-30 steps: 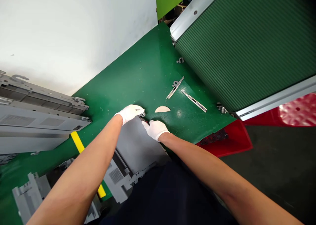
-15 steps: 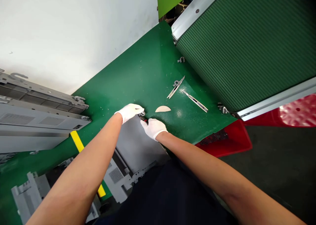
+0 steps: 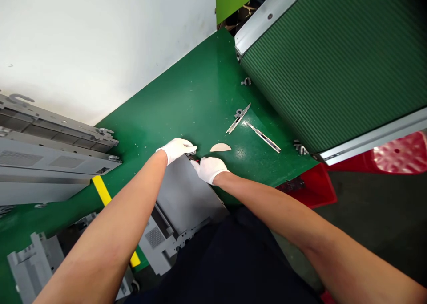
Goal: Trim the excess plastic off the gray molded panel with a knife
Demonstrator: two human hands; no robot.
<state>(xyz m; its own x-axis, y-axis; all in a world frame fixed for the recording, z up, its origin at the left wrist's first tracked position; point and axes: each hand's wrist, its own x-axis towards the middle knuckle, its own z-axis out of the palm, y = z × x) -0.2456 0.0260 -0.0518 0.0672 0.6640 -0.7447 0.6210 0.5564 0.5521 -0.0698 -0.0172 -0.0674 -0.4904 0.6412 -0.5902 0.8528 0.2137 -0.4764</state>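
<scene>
Both hands wear white gloves and meet at the far end of a grey plastic panel [image 3: 187,197]. My left hand [image 3: 176,150] is closed, its thumb and fingers pinching the small grey hook-shaped end [image 3: 191,152] of the panel. My right hand [image 3: 211,169] is wrapped round a small tool with red and black parts, which looks like nippers [image 3: 196,160]. The tool's tip is close to the left fingertips; most of it is hidden in the glove. Beyond the right hand lies a cream half-round piece [image 3: 220,147] on the green table [image 3: 173,103].
Two utility knives [image 3: 238,118] [image 3: 263,137] lie to the right, one beside a small grey clip [image 3: 238,113]. A ribbed green conveyor [image 3: 333,63] rises at right, above a red bin [image 3: 318,188]. More grey panels [image 3: 50,157] stand at left. A white wall [image 3: 100,37] borders the table.
The view has shifted slightly. Both hands stay at the panel's end, and my right hand has turned a little and moved slightly right.
</scene>
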